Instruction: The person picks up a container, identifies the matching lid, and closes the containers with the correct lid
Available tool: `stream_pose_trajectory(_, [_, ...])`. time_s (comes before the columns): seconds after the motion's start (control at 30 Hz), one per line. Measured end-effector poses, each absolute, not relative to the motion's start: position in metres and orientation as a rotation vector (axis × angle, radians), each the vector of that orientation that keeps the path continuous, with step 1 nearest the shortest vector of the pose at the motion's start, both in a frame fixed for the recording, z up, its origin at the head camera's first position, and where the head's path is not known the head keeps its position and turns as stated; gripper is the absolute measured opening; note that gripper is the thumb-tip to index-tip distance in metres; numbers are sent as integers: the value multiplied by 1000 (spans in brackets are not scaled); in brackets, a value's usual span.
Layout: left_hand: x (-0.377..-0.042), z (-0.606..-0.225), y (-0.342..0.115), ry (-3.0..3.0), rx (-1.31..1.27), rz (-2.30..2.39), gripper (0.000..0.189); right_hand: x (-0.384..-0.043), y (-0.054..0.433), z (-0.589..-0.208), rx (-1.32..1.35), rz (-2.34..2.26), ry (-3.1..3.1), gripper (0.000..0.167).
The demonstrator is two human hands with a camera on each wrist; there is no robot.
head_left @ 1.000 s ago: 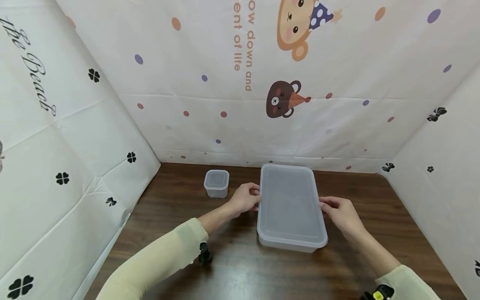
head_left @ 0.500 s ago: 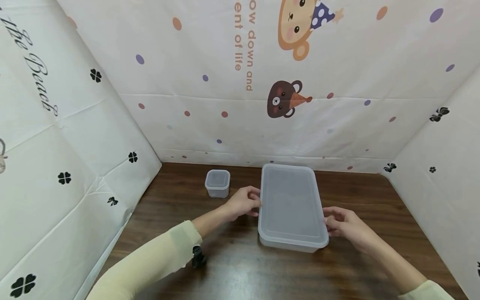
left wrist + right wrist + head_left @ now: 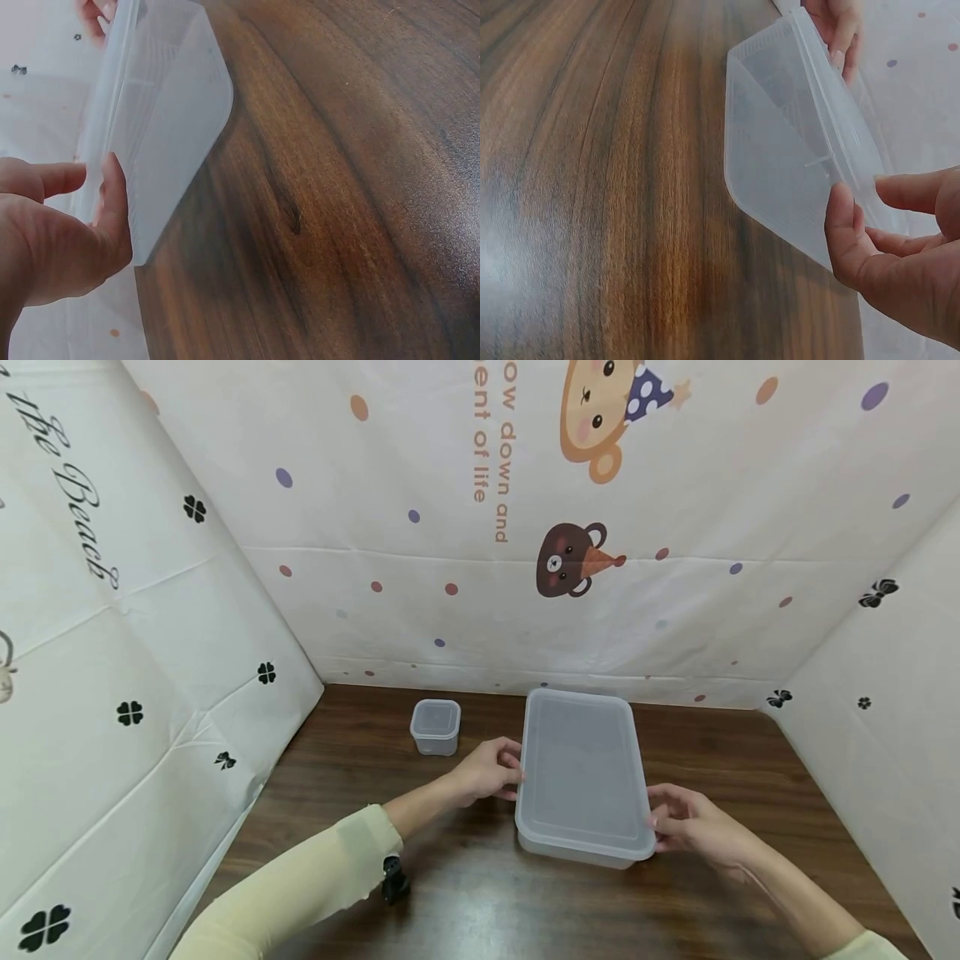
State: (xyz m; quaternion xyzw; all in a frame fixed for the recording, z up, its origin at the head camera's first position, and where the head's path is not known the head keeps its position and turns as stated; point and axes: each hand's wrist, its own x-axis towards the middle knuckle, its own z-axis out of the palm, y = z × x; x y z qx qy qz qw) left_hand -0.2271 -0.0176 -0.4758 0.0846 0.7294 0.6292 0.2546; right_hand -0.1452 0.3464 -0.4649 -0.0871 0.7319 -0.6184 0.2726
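Observation:
A large rectangular container [image 3: 576, 853] of frosted clear plastic stands on the wooden table, with its pale lid [image 3: 585, 768] on top. At the lid's left edge, my left hand [image 3: 483, 771] pinches the rim with curled fingers. My right hand [image 3: 693, 827] grips the opposite edge, close to the near right corner. In the left wrist view the lid rim [image 3: 112, 97] runs between my fingertips. Likewise, the right wrist view has the rim [image 3: 847, 120] between the fingers of my right hand [image 3: 907, 247]. Some fingertips are hidden behind the rim in the head view.
A small lidded plastic container [image 3: 435, 727] stands to the left, beyond my left hand. Brown wooden table [image 3: 480, 910] extends around both containers. White printed cloth [image 3: 450, 618] hangs behind the table and along both sides.
My right hand has slid along the container's right edge toward me, from its middle to near the corner. My left hand has dropped slightly along the left edge. The container stays put.

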Motion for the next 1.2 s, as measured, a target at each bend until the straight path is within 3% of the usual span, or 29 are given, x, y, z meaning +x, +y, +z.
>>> stream_pose_trajectory(0.93, [-230,-480,-14,1971,220,1758,52,-146,348,-471,-139,-1703,2031,61])
stream_pose_trajectory(1.2, [-233,-482,-8,1964,224,1783,53,-154,348,-469,-121,-1665,2183,56])
